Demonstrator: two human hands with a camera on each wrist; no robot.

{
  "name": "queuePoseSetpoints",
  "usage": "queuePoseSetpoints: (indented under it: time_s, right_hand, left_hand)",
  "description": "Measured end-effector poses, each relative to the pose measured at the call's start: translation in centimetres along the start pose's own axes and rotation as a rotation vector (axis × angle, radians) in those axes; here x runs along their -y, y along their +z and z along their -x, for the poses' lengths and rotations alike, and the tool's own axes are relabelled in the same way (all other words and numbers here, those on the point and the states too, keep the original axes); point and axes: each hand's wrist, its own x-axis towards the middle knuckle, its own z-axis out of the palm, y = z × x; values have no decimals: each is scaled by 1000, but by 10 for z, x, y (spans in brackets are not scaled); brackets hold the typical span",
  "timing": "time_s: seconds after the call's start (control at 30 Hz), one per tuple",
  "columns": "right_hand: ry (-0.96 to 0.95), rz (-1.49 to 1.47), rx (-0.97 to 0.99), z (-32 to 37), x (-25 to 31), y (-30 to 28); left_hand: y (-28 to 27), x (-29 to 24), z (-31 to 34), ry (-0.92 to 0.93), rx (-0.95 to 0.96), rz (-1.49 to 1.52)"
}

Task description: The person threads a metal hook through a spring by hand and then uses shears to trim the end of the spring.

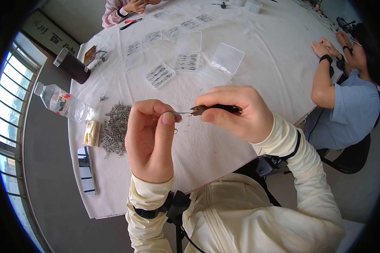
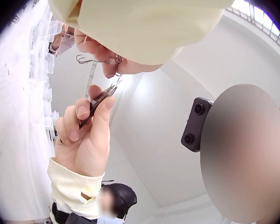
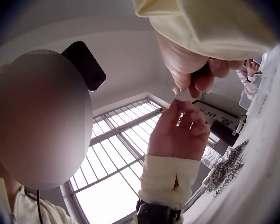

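Note:
In front of the chest, my left hand (image 1: pixel 150 141) pinches a small wire piece (image 1: pixel 180 112) between thumb and forefinger. A metal treble hook (image 2: pixel 84 59) sticks out from these fingers in the left wrist view. My right hand (image 1: pixel 245 111) grips small dark pliers (image 1: pixel 219 108) with a pointed nose. Their tips point left and meet the end of the wire piece. Much of the pliers' handle is hidden in the palm. Left of the left hand, a heap of metal hooks (image 1: pixel 116 130) lies on the white-covered table (image 1: pixel 215 147).
Clear boxes (image 1: pixel 160 76) holding metal pieces stand beyond the hands, near an open lid (image 1: pixel 228 59). At left are a water bottle (image 1: pixel 65 103), dark tumbler (image 1: pixel 71 65), small packet (image 1: pixel 91 133) and phone (image 1: pixel 86 170). A person (image 1: pixel 346 92) sits at right; another person's hands (image 1: pixel 135 6) show across.

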Motion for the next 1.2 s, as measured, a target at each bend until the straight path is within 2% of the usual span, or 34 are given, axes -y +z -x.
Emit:
queuePoseSetpoints:
  time_s: [0.6,0.77,1.2]
  right_hand:
    - [-51,93,-43,2,-3,-2]
    - [-132,123,-14,-3,-6,-2]
    - [-138,120,32,-8,-5,0]
  left_hand:
    - [2,-2,0,-14,0,-14]
    - [1,-1,1,-22,0,2]
    - [1,-1,1,-15,25,-18]
